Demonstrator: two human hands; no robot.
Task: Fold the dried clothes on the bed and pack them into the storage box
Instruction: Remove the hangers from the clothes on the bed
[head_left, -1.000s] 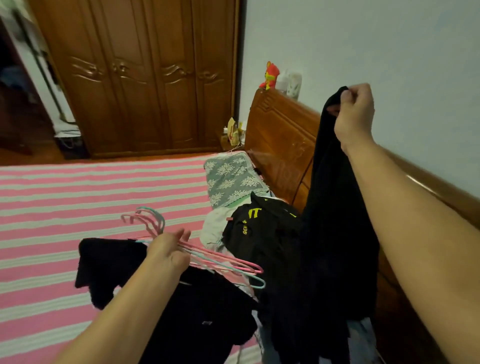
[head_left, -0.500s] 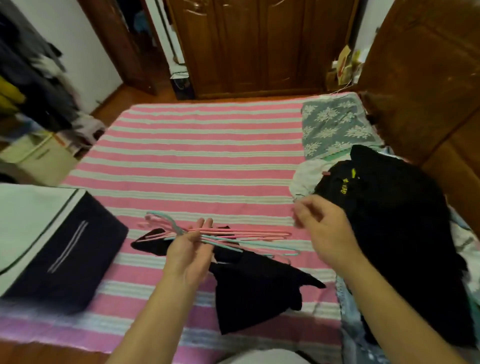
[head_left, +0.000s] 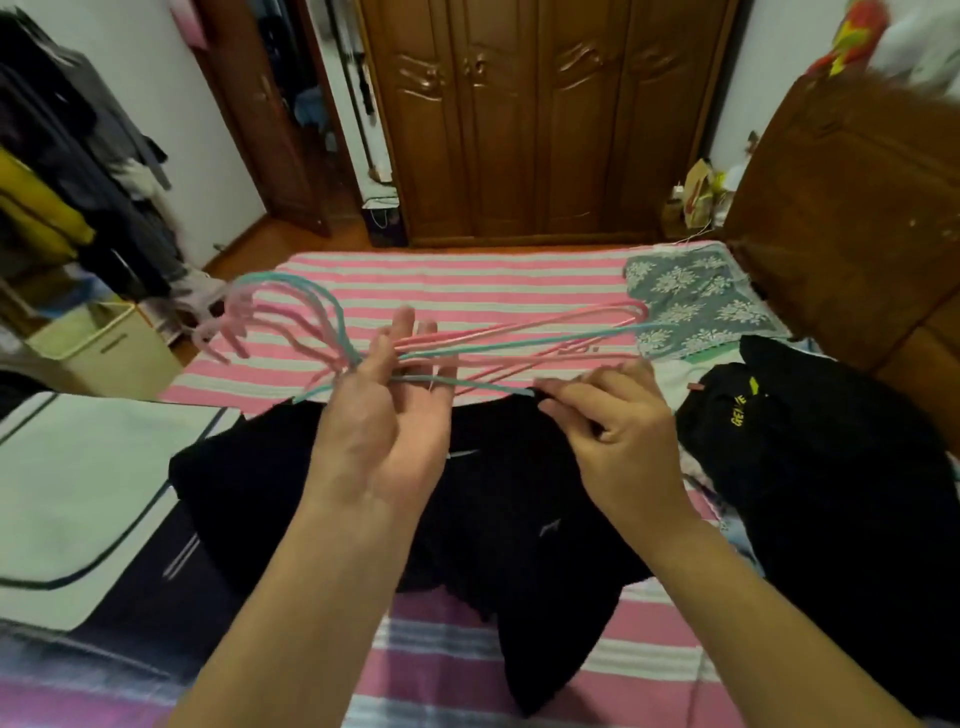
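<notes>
A bundle of pink and teal wire hangers is held up over the striped bed. My left hand holds the bundle near the hooks, palm toward me, with the wires running between its fingers. My right hand pinches the end of a teal hanger. Below both hands a black garment lies spread on the bed. A heap of black clothes with yellow lettering sits at the right. The dark storage box with a white top stands at the left edge.
A grey flowered cloth lies by the wooden headboard at the right. A wooden wardrobe stands beyond the bed. Hanging clothes and a pale bin are on the left.
My right hand let go of the raised black garment, came down and took the end of a hanger. My left hand lifted the hanger bundle higher.
</notes>
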